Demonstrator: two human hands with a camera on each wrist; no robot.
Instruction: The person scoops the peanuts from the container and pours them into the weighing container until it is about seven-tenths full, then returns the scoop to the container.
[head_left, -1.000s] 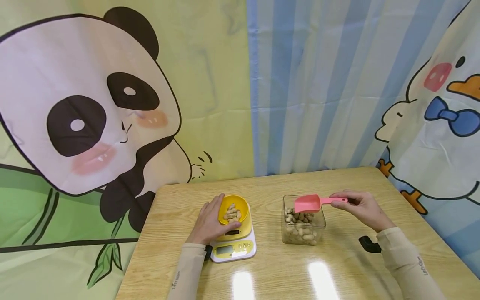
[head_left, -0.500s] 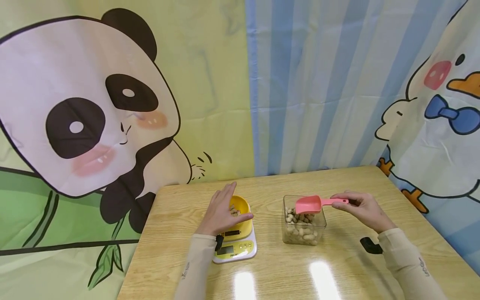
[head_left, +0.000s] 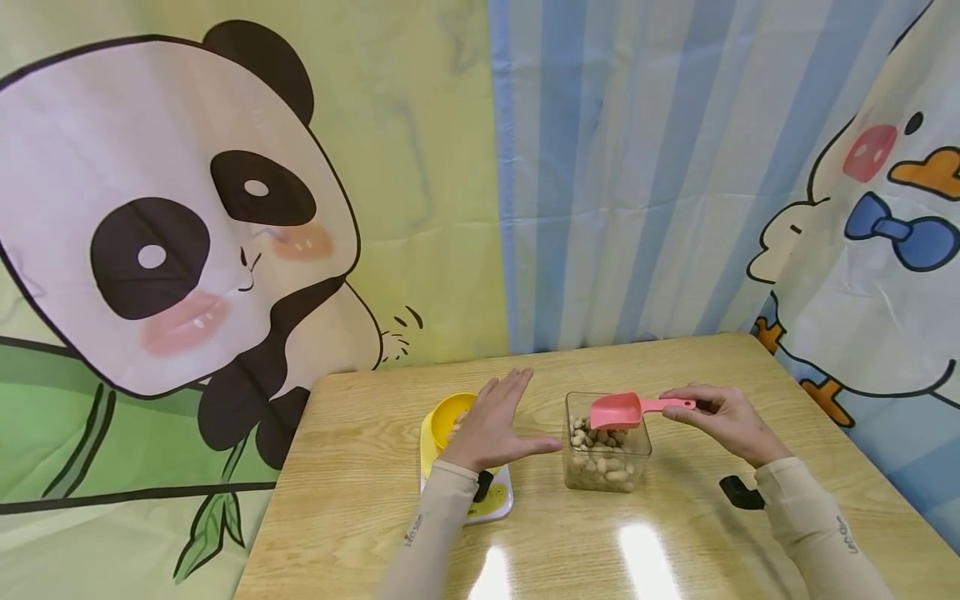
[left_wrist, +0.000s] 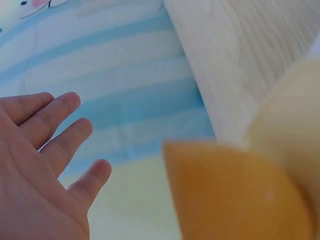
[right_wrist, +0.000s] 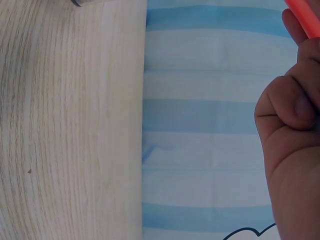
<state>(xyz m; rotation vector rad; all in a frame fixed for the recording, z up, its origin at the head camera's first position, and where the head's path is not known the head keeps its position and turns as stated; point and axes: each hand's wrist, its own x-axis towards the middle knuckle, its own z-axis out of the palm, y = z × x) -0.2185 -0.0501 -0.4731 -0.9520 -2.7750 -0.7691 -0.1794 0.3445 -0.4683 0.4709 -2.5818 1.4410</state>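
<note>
My right hand [head_left: 723, 421] grips the handle of a pink scoop [head_left: 617, 411], whose bowl is over a clear square container [head_left: 600, 479] holding peanuts [head_left: 600, 437]. In the right wrist view, part of the scoop's handle [right_wrist: 306, 17] shows above the curled fingers. My left hand [head_left: 498, 429] is spread with straight fingers and holds nothing, between the yellow bowl and the container. The yellow bowl [head_left: 447, 412] with some peanuts stands on a yellow and white kitchen scale [head_left: 495, 500], both partly hidden by that hand. The bowl [left_wrist: 235, 195] looms large beside the hand in the left wrist view.
A wooden table [head_left: 360, 492] carries everything. Behind it hangs a curtain [head_left: 592, 208] printed with a panda and a duck. Black wrist-camera mounts [head_left: 741, 492] stick out at both wrists.
My left hand has left the side of the yellow bowl and moved right toward the clear container, covering more of the scale. The right hand and scoop have stayed nearly still.
</note>
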